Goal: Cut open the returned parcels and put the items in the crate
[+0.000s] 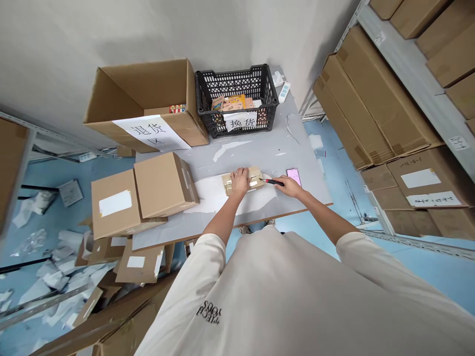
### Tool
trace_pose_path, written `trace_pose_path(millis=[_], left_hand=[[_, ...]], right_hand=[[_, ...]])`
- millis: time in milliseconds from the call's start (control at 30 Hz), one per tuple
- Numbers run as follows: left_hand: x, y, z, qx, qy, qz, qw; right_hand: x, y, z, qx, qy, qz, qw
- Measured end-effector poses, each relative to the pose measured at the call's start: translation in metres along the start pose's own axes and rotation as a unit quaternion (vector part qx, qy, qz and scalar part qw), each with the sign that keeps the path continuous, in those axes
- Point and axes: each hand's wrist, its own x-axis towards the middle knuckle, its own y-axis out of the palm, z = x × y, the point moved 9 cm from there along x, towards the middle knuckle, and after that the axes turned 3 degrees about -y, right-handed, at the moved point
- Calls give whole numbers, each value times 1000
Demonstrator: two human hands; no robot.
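A small taped cardboard box (255, 172) lies near the front edge of the table, on a white sheet (206, 190). My left hand (240, 181) rests over its left part with the fingers bent, holding it down. In my right hand (289, 187) is a red and black box cutter (273, 182), gripped by the handle. Its tip points left and reaches the right part of the taped top; whether the blade is in the tape is too small to tell. A phone (294, 176) with a lit pink screen lies just behind my right hand.
Two closed cartons (159, 185) stand left on the grey table (260, 148). Behind are an open carton (148, 131) and a black crate (237, 76) holding small packets. Shelving with boxes (374, 104) rises at right. Paper scraps (55, 272) litter the floor at left.
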Motion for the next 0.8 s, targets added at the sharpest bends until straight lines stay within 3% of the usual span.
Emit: trace_pose_path(millis=[467, 800], left_hand=[[-19, 6, -4, 20, 26, -37, 999], [-22, 2, -4, 35, 22, -37, 998]], right_hand=[[8, 18, 6, -69, -29, -47, 996], [11, 14, 9, -75, -30, -19, 997]])
